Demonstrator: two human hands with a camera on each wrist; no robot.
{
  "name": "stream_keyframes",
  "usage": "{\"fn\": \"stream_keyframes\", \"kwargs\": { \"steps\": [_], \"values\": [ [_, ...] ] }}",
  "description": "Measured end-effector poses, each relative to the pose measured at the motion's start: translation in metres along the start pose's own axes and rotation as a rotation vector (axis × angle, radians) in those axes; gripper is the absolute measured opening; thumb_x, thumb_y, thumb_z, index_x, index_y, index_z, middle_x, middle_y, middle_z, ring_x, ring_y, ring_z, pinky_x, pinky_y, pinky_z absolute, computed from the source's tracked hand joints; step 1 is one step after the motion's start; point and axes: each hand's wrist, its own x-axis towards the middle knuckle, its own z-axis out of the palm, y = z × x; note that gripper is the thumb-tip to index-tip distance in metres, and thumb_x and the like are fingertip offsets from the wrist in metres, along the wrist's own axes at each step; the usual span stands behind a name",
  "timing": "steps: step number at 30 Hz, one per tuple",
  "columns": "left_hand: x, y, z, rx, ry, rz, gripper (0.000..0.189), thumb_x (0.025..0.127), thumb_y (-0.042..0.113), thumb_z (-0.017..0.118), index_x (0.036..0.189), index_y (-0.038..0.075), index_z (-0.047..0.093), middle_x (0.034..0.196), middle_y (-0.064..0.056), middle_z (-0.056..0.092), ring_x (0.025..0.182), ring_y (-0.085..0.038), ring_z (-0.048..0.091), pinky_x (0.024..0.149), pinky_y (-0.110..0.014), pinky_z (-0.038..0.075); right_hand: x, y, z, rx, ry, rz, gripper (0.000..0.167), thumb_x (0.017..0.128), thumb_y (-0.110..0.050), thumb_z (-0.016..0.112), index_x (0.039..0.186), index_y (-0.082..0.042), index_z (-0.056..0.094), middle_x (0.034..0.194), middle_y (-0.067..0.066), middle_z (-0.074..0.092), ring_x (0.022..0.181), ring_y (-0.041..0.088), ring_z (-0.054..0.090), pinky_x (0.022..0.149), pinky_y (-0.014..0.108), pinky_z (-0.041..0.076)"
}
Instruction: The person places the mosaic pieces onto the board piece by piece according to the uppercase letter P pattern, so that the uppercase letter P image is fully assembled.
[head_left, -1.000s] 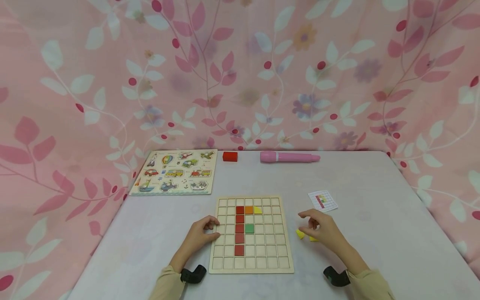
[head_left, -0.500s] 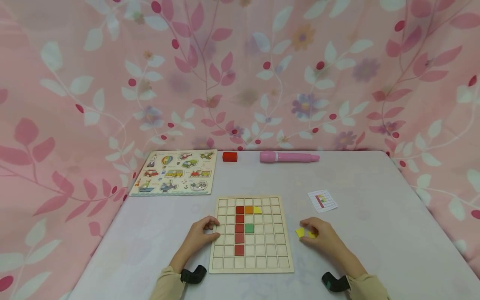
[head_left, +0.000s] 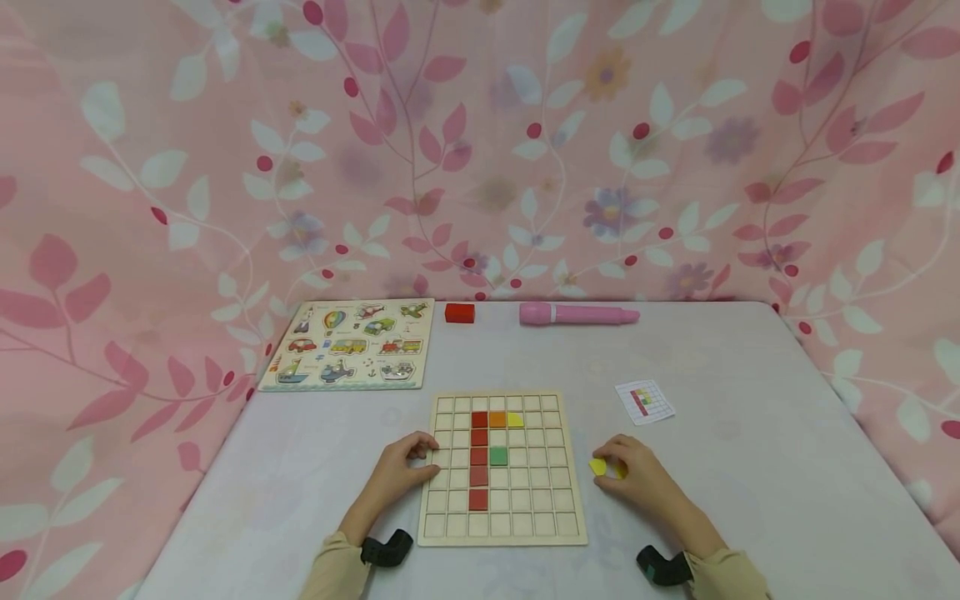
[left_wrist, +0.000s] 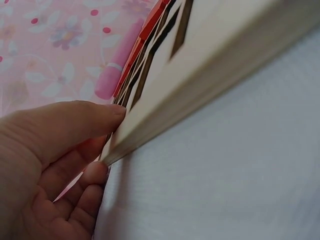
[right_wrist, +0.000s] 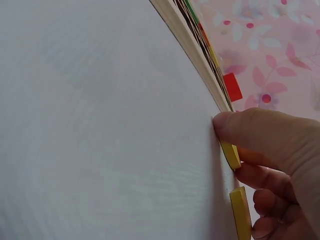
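Observation:
A pale wooden grid board (head_left: 521, 478) lies flat on the white table. My left hand (head_left: 401, 467) holds its left edge, thumb on the rim (left_wrist: 145, 117) and fingertips low against the side. Set in the board are a column of red tiles (head_left: 478, 457), an orange tile (head_left: 498, 420), a yellow piece (head_left: 515, 420) and a green tile (head_left: 498, 456). To the board's right, my right hand (head_left: 637, 477) pinches a yellow tile (right_wrist: 231, 155) between thumb and finger, close at the tabletop. A second yellow tile (right_wrist: 241, 214) lies under the curled fingers, partly hidden in the head view.
A small card (head_left: 645, 402) printed with a coloured grid lies beyond the right hand. Toward the back are a vehicle picture puzzle (head_left: 348, 344), a red block (head_left: 460, 313) and a pink pen-shaped tube (head_left: 579, 314). A floral curtain (head_left: 480, 167) hangs behind the table.
My right hand has come down onto the yellow tiles, and its thumb and finger have closed on the left one, drawing it slightly left. My left hand and the board have stayed put.

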Motion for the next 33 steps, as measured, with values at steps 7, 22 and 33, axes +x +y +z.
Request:
{"fn": "stream_keyframes", "kwargs": {
  "steps": [7, 22, 33],
  "values": [
    [-0.001, 0.000, -0.001, 0.016, -0.003, -0.010, 0.027, 0.068, 0.006, 0.077, 0.089, 0.013, 0.061, 0.076, 0.003, 0.051, 0.073, -0.016, 0.047, 0.069, -0.031, 0.039, 0.003, -0.002, 0.002, -0.003, -0.008, 0.034, 0.024, 0.065, -0.012, 0.079, 0.084, -0.008, 0.064, 0.083, -0.005, 0.052, 0.071, 0.010, 0.045, 0.062, 0.025, 0.041],
    [0.000, -0.001, 0.000, 0.008, 0.006, 0.006, 0.027, 0.069, 0.007, 0.076, 0.090, 0.012, 0.061, 0.077, 0.003, 0.051, 0.073, -0.016, 0.047, 0.068, -0.031, 0.039, 0.034, -0.037, 0.013, 0.036, 0.116, -0.117, 0.025, 0.062, -0.012, 0.081, 0.077, -0.005, 0.062, 0.075, -0.004, 0.054, 0.063, 0.014, 0.045, 0.055, 0.023, 0.038],
    [-0.002, 0.010, -0.002, -0.021, 0.004, -0.009, 0.028, 0.068, 0.004, 0.076, 0.091, 0.009, 0.061, 0.078, 0.000, 0.051, 0.074, -0.020, 0.047, 0.069, -0.032, 0.039, 0.054, -0.069, 0.034, 0.131, 0.063, -0.168, 0.023, 0.066, -0.014, 0.079, 0.079, -0.003, 0.063, 0.077, -0.002, 0.056, 0.066, 0.020, 0.049, 0.057, 0.025, 0.041]
  ]
}}
